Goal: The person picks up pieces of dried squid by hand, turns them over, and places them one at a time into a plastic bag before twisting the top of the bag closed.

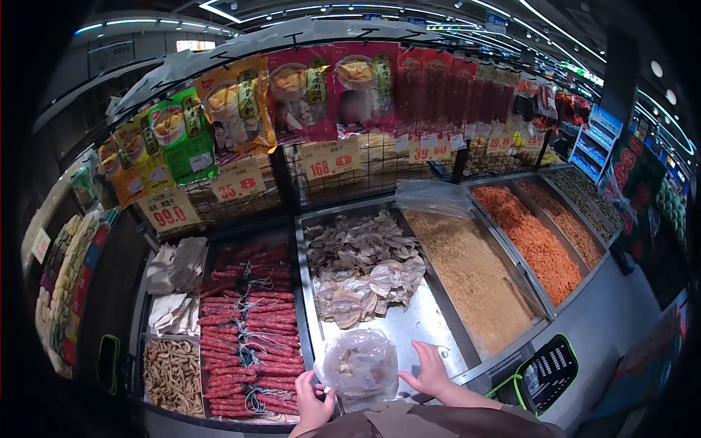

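While the plastic bag (358, 363) was at six o'clock from the dried seafood (365, 274), the left hand (314, 403) curled at its eight-o'clock edge, hold indeterminable; the right hand (429, 371) spread empty at three o'clock. Probably light, limp and slippery, it suited rim pinching.

Room over bare tray (432, 325); plastic bag (361, 363) between hands (431, 374), dried pieces (365, 281) behind.

Bag (358, 365): clear, perhaps greyish | sausages (252, 321): red | dried pieces (365, 255): grey-brown | heap (529, 241): orange | basket (558, 372): black, green-rimmed
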The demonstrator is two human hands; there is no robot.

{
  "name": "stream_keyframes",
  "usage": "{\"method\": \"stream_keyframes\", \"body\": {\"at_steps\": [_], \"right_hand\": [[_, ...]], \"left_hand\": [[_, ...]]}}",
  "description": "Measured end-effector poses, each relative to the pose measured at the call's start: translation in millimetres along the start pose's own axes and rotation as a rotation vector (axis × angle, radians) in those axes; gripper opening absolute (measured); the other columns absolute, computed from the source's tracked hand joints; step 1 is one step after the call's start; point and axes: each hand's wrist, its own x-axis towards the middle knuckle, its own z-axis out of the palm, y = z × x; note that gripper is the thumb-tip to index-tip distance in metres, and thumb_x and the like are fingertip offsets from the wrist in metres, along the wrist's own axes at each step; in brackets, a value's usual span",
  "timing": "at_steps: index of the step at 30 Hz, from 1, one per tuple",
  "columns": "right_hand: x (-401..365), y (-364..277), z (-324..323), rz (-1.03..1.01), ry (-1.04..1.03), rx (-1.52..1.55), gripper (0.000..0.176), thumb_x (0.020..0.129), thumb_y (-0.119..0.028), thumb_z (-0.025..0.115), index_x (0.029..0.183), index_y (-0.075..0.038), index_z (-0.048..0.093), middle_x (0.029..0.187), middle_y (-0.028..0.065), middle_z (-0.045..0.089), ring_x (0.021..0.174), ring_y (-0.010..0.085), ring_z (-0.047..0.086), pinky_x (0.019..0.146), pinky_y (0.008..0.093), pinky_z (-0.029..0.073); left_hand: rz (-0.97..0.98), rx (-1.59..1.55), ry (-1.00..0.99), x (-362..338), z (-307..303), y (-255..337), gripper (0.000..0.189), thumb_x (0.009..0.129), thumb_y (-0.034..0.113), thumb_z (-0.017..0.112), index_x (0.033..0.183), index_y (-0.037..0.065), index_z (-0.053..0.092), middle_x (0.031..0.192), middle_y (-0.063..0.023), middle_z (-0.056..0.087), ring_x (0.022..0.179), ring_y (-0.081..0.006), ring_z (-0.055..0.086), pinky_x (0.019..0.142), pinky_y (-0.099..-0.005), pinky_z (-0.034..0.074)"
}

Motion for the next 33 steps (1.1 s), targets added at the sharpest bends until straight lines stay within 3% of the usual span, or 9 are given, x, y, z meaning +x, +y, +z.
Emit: {"method": "stream_keyframes", "body": {"at_steps": [1,2,4,11,15,18,21,24,33], "right_hand": [[-11.4,11.1,-0.5,0.044,0.049,-0.073,0.082,0.074,-0.039,0.079,0.133,0.004,0.042,0.126,0.0218,0.050,0.114,0.0384,0.049,0.099,0.0450,0.041],[-21.7,20.8,-0.8,0.063,0.070,-0.111,0.083,0.074,-0.039,0.079,0.133,0.005,0.041,0.128,0.0221,0.048,0.115,0.0386,0.047,0.101,0.0450,0.039],[-36.5,32.6,-3.4,0.083,0.080,-0.155,0.083,0.074,-0.039,0.079,0.133,0.004,0.041,0.128,0.0219,0.048,0.115,0.0384,0.047,0.101,0.0447,0.039],[-70.4,52.1,17.7,0.159,0.056,-0.260,0.080,0.075,-0.042,0.076,0.133,0.001,0.041,0.129,0.0195,0.048,0.117,0.0381,0.047,0.102,0.0451,0.039],[-68.7,49.8,18.0,0.118,0.113,-0.281,0.080,0.073,-0.039,0.078,0.132,0.001,0.042,0.127,0.0202,0.049,0.116,0.0379,0.048,0.101,0.0447,0.040],[-68.6,47.5,16.0,0.124,0.142,-0.286,0.081,0.070,-0.037,0.080,0.131,0.002,0.043,0.126,0.0206,0.050,0.115,0.0378,0.049,0.099,0.0444,0.041],[-70.0,46.4,17.8,0.149,0.153,-0.290,0.080,0.071,-0.039,0.079,0.131,0.001,0.044,0.126,0.0197,0.050,0.116,0.0368,0.049,0.100,0.0437,0.040],[-69.2,43.5,17.9,0.169,0.169,-0.303,0.080,0.071,-0.040,0.078,0.131,0.000,0.044,0.127,0.0190,0.050,0.116,0.0361,0.049,0.100,0.0431,0.040],[-66.0,37.6,14.4,0.152,0.180,-0.339,0.081,0.069,-0.040,0.079,0.131,0.000,0.044,0.126,0.0188,0.051,0.115,0.0358,0.050,0.099,0.0431,0.041]], "left_hand": [[-0.113,-0.111,0.044,-12.6,7.0,-15.8,0.069,0.067,0.003,0.080,0.126,-0.001,0.044,0.123,-0.0155,0.045,0.084,-0.0193,0.062,0.070,-0.0283,0.052],[-0.101,-0.115,0.025,-23.2,15.4,-31.8,0.069,0.067,0.003,0.080,0.126,-0.001,0.044,0.123,-0.0155,0.045,0.084,-0.0193,0.062,0.070,-0.0283,0.052],[-0.032,-0.122,0.131,-38.9,31.2,-58.0,0.062,0.068,-0.001,0.076,0.122,0.000,0.047,0.119,-0.0126,0.046,0.069,-0.0088,0.058,0.058,-0.0209,0.048],[-0.092,-0.134,0.078,-57.5,61.0,-78.5,0.054,0.067,-0.002,0.073,0.116,0.002,0.051,0.112,-0.0093,0.049,0.060,-0.0096,0.054,0.054,-0.0224,0.046],[-0.017,-0.071,0.104,-48.9,52.4,-45.8,0.053,0.067,-0.001,0.073,0.115,0.003,0.051,0.109,-0.0078,0.051,0.060,-0.0105,0.055,0.053,-0.0234,0.045],[-0.120,-0.176,0.015,-50.8,51.2,-58.2,0.053,0.069,0.001,0.073,0.117,0.003,0.051,0.108,-0.0076,0.052,0.061,-0.0113,0.055,0.053,-0.0245,0.044],[-0.095,-0.117,0.006,-46.4,46.4,-42.9,0.053,0.071,0.002,0.073,0.119,0.003,0.050,0.107,-0.0080,0.053,0.062,-0.0120,0.055,0.053,-0.0257,0.043],[-0.158,-0.157,-0.035,-44.0,38.4,-28.2,0.052,0.073,0.003,0.069,0.120,-0.001,0.048,0.109,-0.0143,0.052,0.067,-0.0196,0.061,0.065,-0.0340,0.047],[-0.091,-0.174,-0.082,-42.5,36.6,-33.7,0.053,0.074,0.003,0.070,0.121,-0.001,0.046,0.108,-0.0139,0.052,0.067,-0.0195,0.061,0.061,-0.0333,0.046]]}}
